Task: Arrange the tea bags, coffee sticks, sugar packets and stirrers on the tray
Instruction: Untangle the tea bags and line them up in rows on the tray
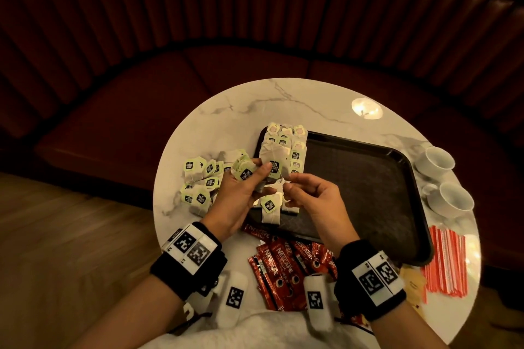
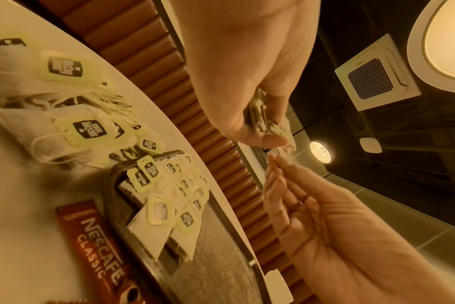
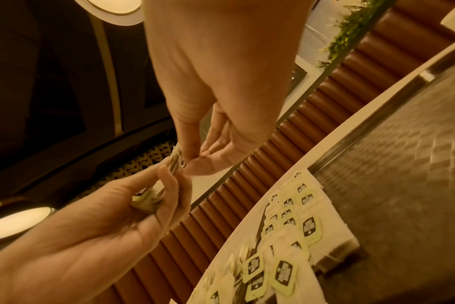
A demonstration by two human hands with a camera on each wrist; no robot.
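While gripping a small bunch of tea bags above the left edge of the tray, left hand curled round them, thumb on top. Right hand close beside it, thumb and forefinger pinched on the edge of that same bunch, other fingers loosely bent. Seen from the right wrist: fingertips meeting at the bunch's paper tags. Laid in overlapping rows along the tray's left side, more tea bags, green tags up; rest of the dark tray bare. Heaped on the marble table just left of the tray, a loose pile of tea bags. Scattered near the table's front edge between the two wrists, red coffee sticks, one lying just beside the tray's near rim. Piled at the table's right front, beside the tray's corner, red-striped stirrers. Standing right of the tray, two white cups. Sugar packets not clearly made out. Behind the table, a curved dark red bench.
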